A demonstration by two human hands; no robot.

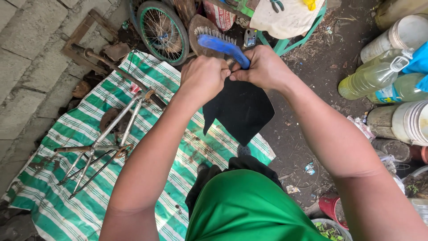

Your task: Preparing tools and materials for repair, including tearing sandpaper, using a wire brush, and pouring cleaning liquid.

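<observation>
Above a striped tarp [67, 209], my right hand [264, 68] grips a blue brush [219, 44]; my left hand [203, 78] fingers close on black sheet [240, 109].

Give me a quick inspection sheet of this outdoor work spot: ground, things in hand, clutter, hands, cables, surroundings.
Surface: green-and-white striped tarp spread on bare dirt.
Job's things: blue-handled wire brush and a black cloth hanging below the hands.
Clutter: stripped bicycle frame on the tarp; spoked wheel behind it.
Hands: left hand and right hand closed together at the brush handle and the top of the cloth.
Cables: nothing seen.
Surroundings: plastic bottles of yellowish liquid, white buckets, concrete block wall.
</observation>
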